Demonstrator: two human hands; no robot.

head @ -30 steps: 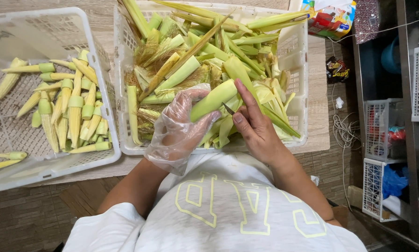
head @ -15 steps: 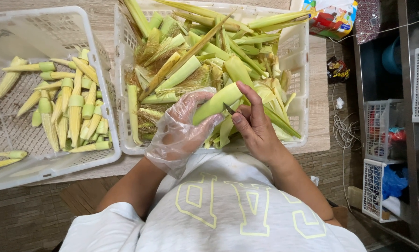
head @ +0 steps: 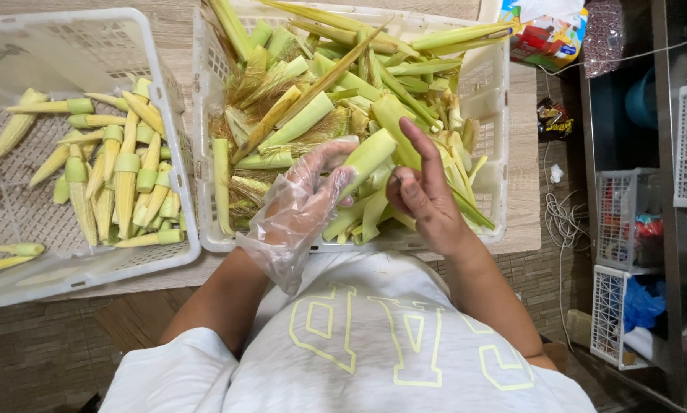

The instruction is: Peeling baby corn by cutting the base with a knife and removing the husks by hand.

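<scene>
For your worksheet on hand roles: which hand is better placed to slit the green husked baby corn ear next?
Probably the right hand: it pinches a small blade beside the green husked ear, which the plastic-gloved left hand grips.

Soft, even overhead light is falling across everything, casting barely any shadows; the dark wooden shelving unit [head: 649, 191] at three o'clock is sitting dimmer, edges bowing slightly.
</scene>
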